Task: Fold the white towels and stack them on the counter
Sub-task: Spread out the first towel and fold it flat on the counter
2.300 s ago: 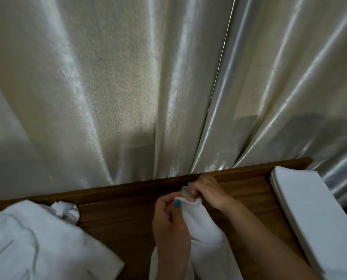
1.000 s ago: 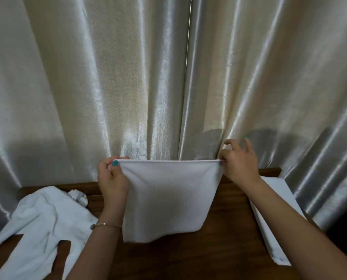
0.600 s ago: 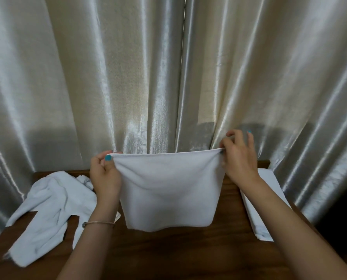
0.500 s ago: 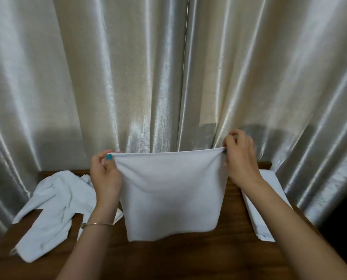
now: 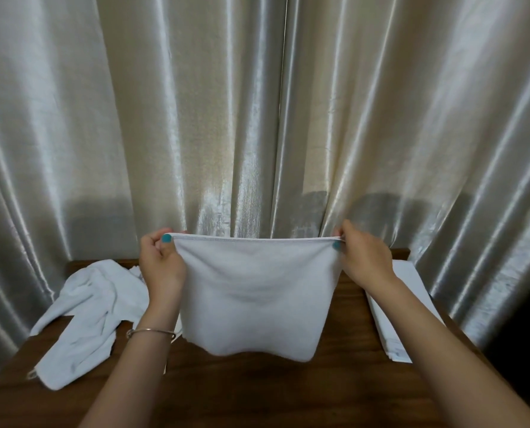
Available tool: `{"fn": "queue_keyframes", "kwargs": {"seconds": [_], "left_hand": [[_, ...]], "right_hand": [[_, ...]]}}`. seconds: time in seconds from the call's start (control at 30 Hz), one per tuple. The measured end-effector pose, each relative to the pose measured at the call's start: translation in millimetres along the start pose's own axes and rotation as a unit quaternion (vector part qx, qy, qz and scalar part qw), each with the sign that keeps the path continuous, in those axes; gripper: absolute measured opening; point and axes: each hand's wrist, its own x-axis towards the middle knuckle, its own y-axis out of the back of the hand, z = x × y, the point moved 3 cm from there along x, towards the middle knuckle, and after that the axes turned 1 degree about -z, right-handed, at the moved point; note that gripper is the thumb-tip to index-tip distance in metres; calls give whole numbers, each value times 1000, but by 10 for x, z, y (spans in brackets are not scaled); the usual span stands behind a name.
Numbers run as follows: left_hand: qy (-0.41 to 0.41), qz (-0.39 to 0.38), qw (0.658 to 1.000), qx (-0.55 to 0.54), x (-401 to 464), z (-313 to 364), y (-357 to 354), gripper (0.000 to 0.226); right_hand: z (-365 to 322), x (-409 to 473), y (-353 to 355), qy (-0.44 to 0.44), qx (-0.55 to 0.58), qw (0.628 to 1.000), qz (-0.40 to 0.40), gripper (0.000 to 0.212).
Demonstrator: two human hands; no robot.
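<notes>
A white towel [image 5: 254,298] hangs spread out in the air above the dark wooden counter [image 5: 257,393]. My left hand [image 5: 160,261] pinches its upper left corner and my right hand [image 5: 362,257] pinches its upper right corner, so the top edge is stretched taut between them. The lower edge hangs free just above the wood. A crumpled heap of white towels [image 5: 90,310] lies on the counter's left side. A neat stack of folded white towels [image 5: 399,307] sits at the right, partly hidden by my right forearm.
Shiny cream curtains [image 5: 257,118] hang right behind the counter and wrap around both its sides. The counter's left front corner shows at the lower left, and a dark gap lies beyond its right edge.
Earlier both hands held a bunched towel low by the counter's back edge. They have since drawn apart and lifted it, spreading it flat; over the last half second the top edge was pulled tighter.
</notes>
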Motion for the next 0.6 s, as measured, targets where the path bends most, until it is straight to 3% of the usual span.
{"fn": "queue_keyframes", "kwargs": {"seconds": [0.2, 0.33, 0.5, 0.6], "left_hand": [[3, 13, 1000, -1, -115, -26, 91, 26], [-26, 25, 999, 12, -126, -11, 167, 26], [-108, 30, 992, 65, -130, -9, 198, 20], [-116, 18, 989, 85, -44, -89, 146, 19]], "right_hand": [[113, -63, 68, -115, 239, 964, -11, 14], [143, -92, 159, -133, 450, 883, -26, 10], [154, -79, 201, -115, 516, 849, 18, 9], [133, -50, 101, -103, 478, 871, 45, 19]]}}
